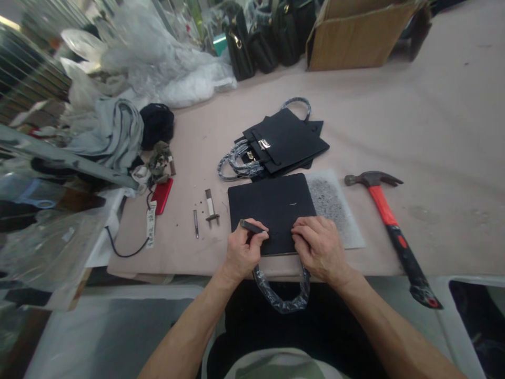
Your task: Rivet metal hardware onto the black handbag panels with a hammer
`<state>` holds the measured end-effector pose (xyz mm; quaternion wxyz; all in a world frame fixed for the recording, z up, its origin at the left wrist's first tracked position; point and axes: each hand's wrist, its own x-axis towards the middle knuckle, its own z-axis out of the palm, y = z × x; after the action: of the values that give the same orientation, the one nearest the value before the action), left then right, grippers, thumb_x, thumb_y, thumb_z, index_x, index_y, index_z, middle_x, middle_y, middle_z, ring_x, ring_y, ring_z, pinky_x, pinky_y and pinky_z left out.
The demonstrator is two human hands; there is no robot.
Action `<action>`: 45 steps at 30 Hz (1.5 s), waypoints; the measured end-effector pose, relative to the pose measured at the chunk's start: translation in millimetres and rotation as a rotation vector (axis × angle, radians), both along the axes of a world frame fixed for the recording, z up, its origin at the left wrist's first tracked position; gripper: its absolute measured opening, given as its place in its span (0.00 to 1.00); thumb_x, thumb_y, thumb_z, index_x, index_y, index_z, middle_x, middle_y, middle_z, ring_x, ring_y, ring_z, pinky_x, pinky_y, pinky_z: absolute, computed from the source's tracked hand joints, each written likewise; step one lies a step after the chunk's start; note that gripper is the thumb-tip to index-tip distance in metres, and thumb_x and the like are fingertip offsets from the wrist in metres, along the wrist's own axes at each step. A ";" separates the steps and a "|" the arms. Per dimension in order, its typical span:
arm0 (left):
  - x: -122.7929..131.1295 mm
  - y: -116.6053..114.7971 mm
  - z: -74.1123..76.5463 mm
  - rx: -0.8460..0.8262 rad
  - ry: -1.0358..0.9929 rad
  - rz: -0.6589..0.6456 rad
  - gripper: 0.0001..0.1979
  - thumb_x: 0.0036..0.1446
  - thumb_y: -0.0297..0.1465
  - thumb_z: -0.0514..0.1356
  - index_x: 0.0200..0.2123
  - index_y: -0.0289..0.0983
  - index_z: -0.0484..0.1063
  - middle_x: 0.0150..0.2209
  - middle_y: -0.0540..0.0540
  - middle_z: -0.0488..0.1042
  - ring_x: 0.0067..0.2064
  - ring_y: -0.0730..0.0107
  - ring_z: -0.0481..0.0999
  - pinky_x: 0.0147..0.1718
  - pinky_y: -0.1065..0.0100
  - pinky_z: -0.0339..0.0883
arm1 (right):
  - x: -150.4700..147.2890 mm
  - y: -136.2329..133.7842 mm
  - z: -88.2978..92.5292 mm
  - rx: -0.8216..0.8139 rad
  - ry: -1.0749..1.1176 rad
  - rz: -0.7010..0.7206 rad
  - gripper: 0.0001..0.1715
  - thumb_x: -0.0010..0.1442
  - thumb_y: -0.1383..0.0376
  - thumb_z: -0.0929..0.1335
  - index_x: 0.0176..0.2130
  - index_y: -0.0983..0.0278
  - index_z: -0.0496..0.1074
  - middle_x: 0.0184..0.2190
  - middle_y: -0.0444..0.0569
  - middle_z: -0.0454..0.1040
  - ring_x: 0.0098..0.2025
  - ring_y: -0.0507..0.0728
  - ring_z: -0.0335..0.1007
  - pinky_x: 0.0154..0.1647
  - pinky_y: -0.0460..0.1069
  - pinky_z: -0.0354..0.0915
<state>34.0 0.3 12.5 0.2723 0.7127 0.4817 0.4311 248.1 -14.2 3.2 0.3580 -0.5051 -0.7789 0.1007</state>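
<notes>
A flat black bag panel (272, 202) lies at the table's front edge, with a small pale slit-like mark near its right side. Its plastic-wrapped handle (282, 302) hangs over the edge towards me. My left hand (242, 250) grips a short dark rod-shaped tool (251, 226), slanted low over the panel. The tool's exact kind cannot be made out. On the panel's right part, my right hand (319, 245) has its fingers curled and fingertips pressed together; whatever is between them is hidden. Under the panel's right side shows a speckled white board (335, 210).
Black bag panels with wrapped handles (282, 139) are stacked behind. A claw hammer (384, 208) lies right; a pronged punch (210, 208) and small metal rod (196, 223) lie left, near a red box-like object (162, 196). Farther back are dark bags (262, 45) and a cardboard box (355, 39).
</notes>
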 end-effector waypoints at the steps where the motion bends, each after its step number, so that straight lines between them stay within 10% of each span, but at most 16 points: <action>1: 0.1 0.0 0.0 0.004 -0.001 -0.001 0.02 0.63 0.27 0.60 0.40 0.36 0.72 0.37 0.46 0.79 0.39 0.69 0.80 0.40 0.70 0.73 | 0.4 0.0 0.1 0.000 0.000 0.001 0.05 0.65 0.70 0.65 0.38 0.63 0.72 0.41 0.50 0.76 0.42 0.59 0.66 0.42 0.56 0.58; 10: -0.8 -2.1 -4.1 0.068 0.043 -0.020 0.03 0.63 0.28 0.61 0.40 0.36 0.73 0.38 0.46 0.78 0.39 0.68 0.80 0.41 0.69 0.74 | 11.5 -11.2 6.9 -0.008 0.127 0.022 0.04 0.65 0.70 0.66 0.39 0.64 0.72 0.43 0.53 0.75 0.45 0.60 0.69 0.45 0.57 0.63; 20: -1.8 -2.9 -5.6 0.094 0.050 -0.032 0.04 0.62 0.26 0.62 0.41 0.36 0.73 0.39 0.46 0.79 0.40 0.68 0.80 0.42 0.69 0.74 | 94.9 -46.9 5.5 0.149 -0.034 -0.447 0.06 0.64 0.64 0.67 0.36 0.64 0.74 0.38 0.55 0.78 0.42 0.63 0.75 0.46 0.58 0.69; 36: 4.6 -0.5 3.5 0.102 0.097 -0.069 0.03 0.63 0.27 0.60 0.40 0.36 0.73 0.37 0.46 0.79 0.36 0.69 0.80 0.37 0.72 0.73 | 124.8 -41.6 0.6 0.240 -0.269 -0.552 0.14 0.64 0.59 0.64 0.34 0.65 0.74 0.36 0.59 0.79 0.40 0.67 0.76 0.44 0.60 0.69; 41: 6.3 0.5 2.9 0.097 0.074 -0.102 0.03 0.62 0.27 0.60 0.40 0.37 0.72 0.37 0.45 0.79 0.37 0.68 0.80 0.37 0.70 0.74 | 145.0 -32.4 1.1 -0.260 -0.503 -0.715 0.26 0.62 0.52 0.62 0.44 0.71 0.75 0.37 0.68 0.77 0.36 0.70 0.74 0.31 0.58 0.66; 45: 6.9 2.0 1.9 0.063 0.057 -0.119 0.03 0.62 0.27 0.59 0.39 0.38 0.72 0.36 0.45 0.78 0.37 0.66 0.80 0.38 0.68 0.75 | 151.7 -13.9 11.9 -0.620 -0.144 -0.616 0.10 0.54 0.59 0.67 0.34 0.63 0.73 0.24 0.56 0.73 0.22 0.63 0.68 0.22 0.55 0.59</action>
<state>40.9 2.4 14.5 0.2611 0.7603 0.4324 0.4084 399.7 -28.1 15.1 0.1478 -0.8028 -0.5480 0.1826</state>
